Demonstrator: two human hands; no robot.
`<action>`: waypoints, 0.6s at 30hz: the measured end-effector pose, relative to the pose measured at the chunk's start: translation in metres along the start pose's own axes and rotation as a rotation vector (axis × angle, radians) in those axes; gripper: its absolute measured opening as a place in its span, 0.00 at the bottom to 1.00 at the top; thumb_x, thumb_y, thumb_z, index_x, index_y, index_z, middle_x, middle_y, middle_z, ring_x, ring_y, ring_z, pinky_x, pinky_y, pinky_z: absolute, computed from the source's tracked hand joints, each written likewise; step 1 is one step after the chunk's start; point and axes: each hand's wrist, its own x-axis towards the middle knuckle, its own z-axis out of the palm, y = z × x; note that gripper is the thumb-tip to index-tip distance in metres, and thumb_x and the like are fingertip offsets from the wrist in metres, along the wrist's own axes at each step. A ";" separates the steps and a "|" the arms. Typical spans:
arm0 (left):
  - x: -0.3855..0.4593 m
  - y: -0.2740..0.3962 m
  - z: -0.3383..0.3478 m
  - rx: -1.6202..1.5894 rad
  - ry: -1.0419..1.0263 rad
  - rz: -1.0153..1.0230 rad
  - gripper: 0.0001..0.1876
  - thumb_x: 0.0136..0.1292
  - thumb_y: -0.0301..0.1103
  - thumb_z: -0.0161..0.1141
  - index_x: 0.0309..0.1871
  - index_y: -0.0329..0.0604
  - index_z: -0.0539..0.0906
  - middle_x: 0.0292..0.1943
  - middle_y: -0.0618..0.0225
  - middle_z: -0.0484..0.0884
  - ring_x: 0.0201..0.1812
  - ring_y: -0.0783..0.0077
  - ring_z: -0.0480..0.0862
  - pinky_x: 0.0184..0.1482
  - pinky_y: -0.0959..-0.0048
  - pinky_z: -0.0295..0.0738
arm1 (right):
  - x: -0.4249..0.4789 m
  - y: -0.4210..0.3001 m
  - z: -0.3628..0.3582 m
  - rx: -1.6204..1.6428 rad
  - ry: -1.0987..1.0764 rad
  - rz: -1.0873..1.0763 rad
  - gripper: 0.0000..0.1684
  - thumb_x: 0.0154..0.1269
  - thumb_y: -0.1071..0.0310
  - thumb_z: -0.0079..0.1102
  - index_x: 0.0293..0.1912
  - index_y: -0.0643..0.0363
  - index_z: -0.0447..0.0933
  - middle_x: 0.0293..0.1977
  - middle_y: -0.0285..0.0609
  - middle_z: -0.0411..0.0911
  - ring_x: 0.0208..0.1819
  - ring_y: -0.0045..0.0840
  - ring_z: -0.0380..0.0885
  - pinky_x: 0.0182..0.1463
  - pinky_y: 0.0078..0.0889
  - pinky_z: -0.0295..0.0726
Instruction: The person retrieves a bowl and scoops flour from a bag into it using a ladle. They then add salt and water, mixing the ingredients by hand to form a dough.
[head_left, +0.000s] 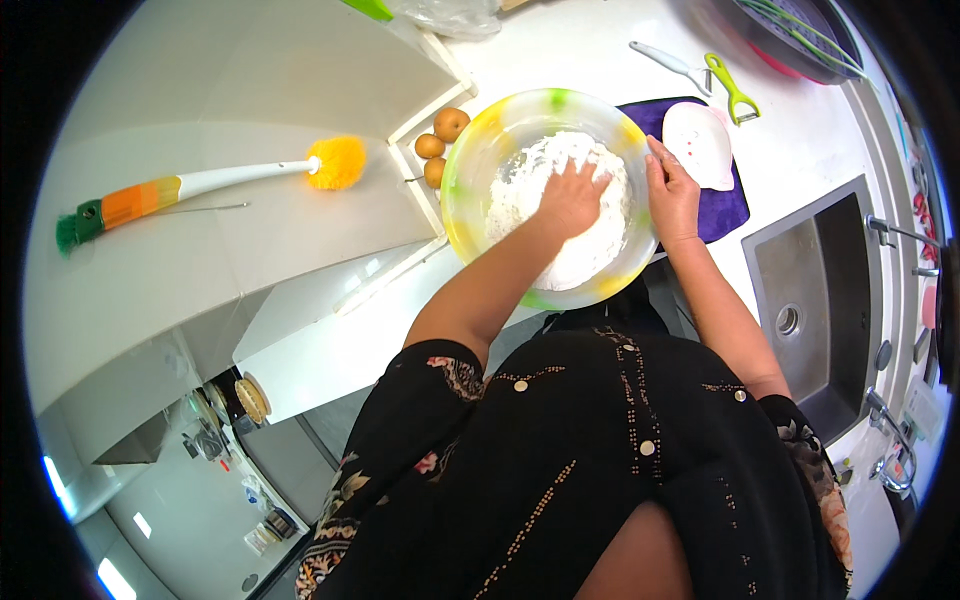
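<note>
A wide plastic bowl (469, 184), translucent with yellow and green patches, stands at the counter's front edge before me. White flour (570, 259) lies in it, loose and partly crumbly. My left hand (574, 199) is inside the bowl, palm down, its fingers apart and the tips sunk in the flour. At the bowl's right side my right hand (673, 195) grips the rim, thumb and fingers at the edge. Just right of that hand a small white dish (696, 142) with a face-like pattern rests on a purple cloth (720, 214), which runs partly under the bowl.
Three round brown fruits (451, 124) sit against the bowl's left side. Beyond the dish lie a white peeler (667, 64) and a green peeler (726, 82). A dark basin (817, 56) holds green stalks. The sink (795, 262) is at right; a yellow-headed brush (247, 172) is at left.
</note>
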 end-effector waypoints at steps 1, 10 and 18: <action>0.006 -0.006 -0.001 0.034 -0.017 0.021 0.23 0.61 0.33 0.48 0.61 0.57 0.72 0.62 0.61 0.65 0.64 0.49 0.64 0.59 0.52 0.65 | -0.001 -0.001 -0.001 -0.006 -0.009 0.006 0.16 0.65 0.66 0.51 0.50 0.58 0.78 0.47 0.49 0.78 0.48 0.35 0.79 0.52 0.28 0.75; -0.058 -0.067 -0.055 -0.072 -0.166 -0.205 0.34 0.55 0.47 0.61 0.62 0.39 0.67 0.59 0.48 0.65 0.61 0.46 0.66 0.61 0.54 0.63 | -0.001 0.000 0.003 -0.025 0.048 0.011 0.16 0.66 0.66 0.52 0.52 0.58 0.77 0.46 0.47 0.80 0.44 0.27 0.80 0.50 0.24 0.75; -0.068 0.010 -0.032 -0.004 -0.162 -0.144 0.29 0.54 0.42 0.60 0.61 0.51 0.70 0.57 0.49 0.67 0.53 0.41 0.71 0.49 0.56 0.76 | -0.004 -0.002 0.005 -0.029 0.048 0.013 0.15 0.66 0.66 0.51 0.51 0.57 0.77 0.47 0.47 0.79 0.47 0.31 0.79 0.52 0.26 0.75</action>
